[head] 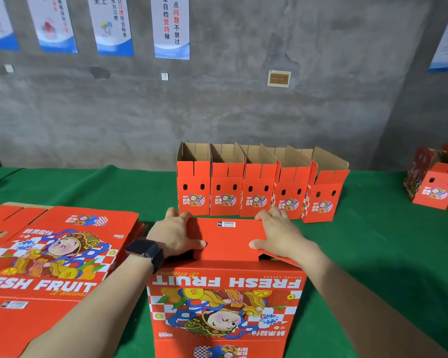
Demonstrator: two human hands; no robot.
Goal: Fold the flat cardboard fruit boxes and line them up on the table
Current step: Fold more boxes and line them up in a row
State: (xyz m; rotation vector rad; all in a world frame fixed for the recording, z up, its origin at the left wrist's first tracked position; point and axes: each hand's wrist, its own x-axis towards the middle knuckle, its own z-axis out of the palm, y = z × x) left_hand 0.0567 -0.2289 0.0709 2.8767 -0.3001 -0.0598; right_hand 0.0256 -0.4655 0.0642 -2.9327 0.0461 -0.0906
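The box being folded [225, 306] stands on the green counter [373, 241] right in front of the person, low in the middle of the view. Its printed face is toward the camera and its "FRESH FRUIT" lettering reads upside down, so its base end is uppermost. The long edge of that upper end runs left to right. The bottom of the box is cut off by the frame.

Both hands lie flat on the top flap [228, 241]. The left hand [176, 236] and the right hand [279, 236] have their fingers spread toward the far edge and their thumbs pointing inward, pressing rather than gripping. What lies beneath the flap is hidden. A dark watch [146, 250] sits on the left wrist.

Just behind, a row of five folded boxes [259, 192] stands side by side with open tops up. Their narrow holed ends face the person and their lengths run toward the wall. The rightmost is skewed.

To the left lies a stack of flat boxes [49, 254], cut off at the frame edge, with the number of sheets unclear. More boxes [435, 189] stand at the far right, partly out of frame.
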